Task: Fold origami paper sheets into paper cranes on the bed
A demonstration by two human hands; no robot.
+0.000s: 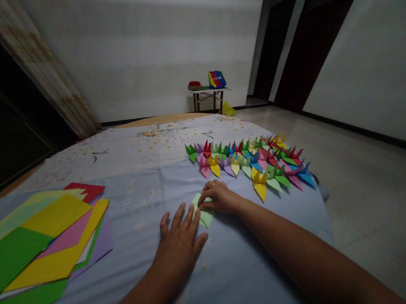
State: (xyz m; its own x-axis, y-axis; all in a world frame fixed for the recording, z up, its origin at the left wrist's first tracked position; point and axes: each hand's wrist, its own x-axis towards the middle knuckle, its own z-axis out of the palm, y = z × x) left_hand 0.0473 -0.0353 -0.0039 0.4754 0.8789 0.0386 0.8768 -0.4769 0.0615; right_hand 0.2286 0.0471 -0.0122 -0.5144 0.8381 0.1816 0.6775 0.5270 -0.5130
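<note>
A small piece of pale green folded paper (205,218) lies flat on the blue cloth between my hands. My right hand (219,197) is over its upper right part, thumb and fingers pinched together on the paper; part of the sheet is hidden beneath them. My left hand (181,234) rests flat with fingers spread, its index fingertip at the paper's left edge. Beyond my right hand stand several rows of folded paper cranes (260,183) in many colours.
Loose coloured paper sheets (60,245) lie in an overlapping pile at the left. A blue cloth (134,212) covers the near table, with a white flowered cloth (126,143) behind. By the far wall a small table (208,91) holds a colourful box (217,79).
</note>
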